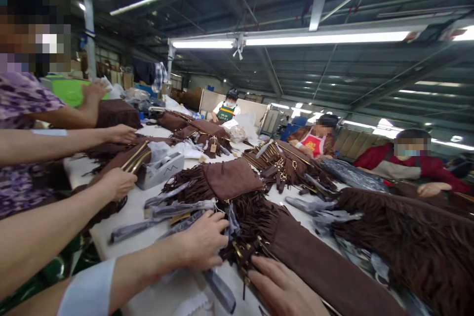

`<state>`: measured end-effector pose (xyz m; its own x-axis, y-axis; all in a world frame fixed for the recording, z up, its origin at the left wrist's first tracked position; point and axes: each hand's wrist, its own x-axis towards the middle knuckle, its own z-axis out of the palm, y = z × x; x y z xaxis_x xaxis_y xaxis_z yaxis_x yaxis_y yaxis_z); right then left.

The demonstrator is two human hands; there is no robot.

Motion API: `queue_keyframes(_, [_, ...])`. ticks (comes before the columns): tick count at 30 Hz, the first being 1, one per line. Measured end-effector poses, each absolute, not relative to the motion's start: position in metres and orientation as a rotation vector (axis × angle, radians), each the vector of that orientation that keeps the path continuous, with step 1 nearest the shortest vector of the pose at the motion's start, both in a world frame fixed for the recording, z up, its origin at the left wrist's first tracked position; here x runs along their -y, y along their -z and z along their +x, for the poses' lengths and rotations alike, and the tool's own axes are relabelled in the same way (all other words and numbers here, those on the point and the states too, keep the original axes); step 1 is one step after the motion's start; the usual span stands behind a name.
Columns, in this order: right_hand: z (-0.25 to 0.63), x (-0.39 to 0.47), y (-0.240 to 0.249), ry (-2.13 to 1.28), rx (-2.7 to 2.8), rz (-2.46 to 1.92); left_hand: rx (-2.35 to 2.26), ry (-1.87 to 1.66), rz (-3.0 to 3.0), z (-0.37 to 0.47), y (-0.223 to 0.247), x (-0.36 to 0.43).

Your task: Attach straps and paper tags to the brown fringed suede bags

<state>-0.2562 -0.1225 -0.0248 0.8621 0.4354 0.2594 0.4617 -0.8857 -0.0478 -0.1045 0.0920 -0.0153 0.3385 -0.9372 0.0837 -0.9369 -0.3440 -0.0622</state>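
Fringe (255, 217) spills over the white table (137, 202) in front of me, and here's my left hand (203, 242), palm down over the wrapped straps (163, 210), fingers spread and slightly bent, clenched on nothing that I can see! My right hand (287, 286) is low by the near edge of the view, fingers stretched towards the gold hardware (242, 256); my thumb is out of sight, so I can't tell whether they're gripping anything. The brown fringed bag (314, 252) lies right there, just beyond my right hand, its long smooth side slanting away to the lower right. Straight ahead, a second brown bag (233, 177) lies on the table, with a grey holder (163, 170) to its left. Over on the right, a big fringed piece (414, 242) hangs its strands in a thick sweep! On my left, a co-worker's hand (120, 185) is right up against some gold bars (135, 158). Across the table, one person in a green apron (226, 112), another in a red apron (314, 144), both behind more brown pieces.
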Motion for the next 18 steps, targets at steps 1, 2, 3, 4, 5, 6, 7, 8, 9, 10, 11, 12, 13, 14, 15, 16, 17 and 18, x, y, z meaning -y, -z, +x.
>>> queue_keyframes(1, [-0.243,0.108,0.021,0.357,0.700,-2.938,-1.779,0.188,-2.520,-0.100,0.016,-0.090])
queue_keyframes(2, [-0.231,0.097,0.019,0.322,0.664,-2.958,-1.757,0.186,-2.476,-0.094,0.016,-0.089])
queue_keyframes(3, [-0.222,0.090,0.019,0.256,0.612,-2.994,-1.735,0.170,-2.446,-0.088,0.015,-0.091])
queue_keyframes(4, [-0.214,0.086,0.021,0.172,0.553,-3.031,-1.733,0.154,-2.421,-0.080,0.013,-0.094])
queue_keyframes(5, [-0.209,0.086,0.023,0.091,0.504,-3.063,-1.751,0.160,-2.406,-0.071,0.011,-0.099])
queue_keyframes(6, [-0.205,0.087,0.025,0.023,0.468,-3.088,-1.776,0.188,-2.397,-0.062,0.007,-0.104])
queue_keyframes(7, [-0.202,0.089,0.027,-0.024,0.444,-3.106,-1.791,0.227,-2.394,-0.052,0.004,-0.109])
queue_keyframes(8, [-0.199,0.091,0.027,-0.051,0.426,-3.120,-1.788,0.281,-2.404,-0.043,0.001,-0.114])
queue_keyframes(9, [-0.198,0.091,0.027,-0.064,0.409,-3.135,-1.769,0.334,-2.421,-0.035,-0.002,-0.118])
queue_keyframes(10, [-0.196,0.090,0.025,-0.080,0.387,-3.154,-1.740,0.370,-2.443,-0.028,-0.004,-0.121])
queue_keyframes(11, [-0.193,0.088,0.023,-0.098,0.364,-3.172,-1.709,0.389,-2.470,-0.022,-0.005,-0.122])
queue_keyframes(12, [-0.191,0.084,0.021,-0.103,0.339,-3.188,-1.692,0.384,-2.493,-0.019,-0.006,-0.123])
queue_keyframes(13, [-0.188,0.079,0.018,-0.091,0.314,-3.197,-1.688,0.363,-2.512,-0.018,-0.006,-0.124])
queue_keyframes(14, [-0.185,0.074,0.016,-0.063,0.296,-3.199,-1.692,0.330,-2.530,-0.020,-0.005,-0.123])
queue_keyframes(15, [-0.182,0.068,0.015,-0.029,0.294,-3.193,-1.694,0.302,-2.551,-0.024,-0.005,-0.123])
queue_keyframes(16, [-0.179,0.063,0.015,-0.002,0.313,-3.179,-1.693,0.297,-2.577,-0.031,-0.003,-0.122])
queue_keyframes(17, [-0.176,0.059,0.017,0.013,0.352,-3.159,-1.711,0.301,-2.590,-0.038,-0.002,-0.120])
queue_keyframes(18, [-0.173,0.056,0.020,0.009,0.399,-3.136,-1.761,0.302,-2.576,-0.046,0.001,-0.119])
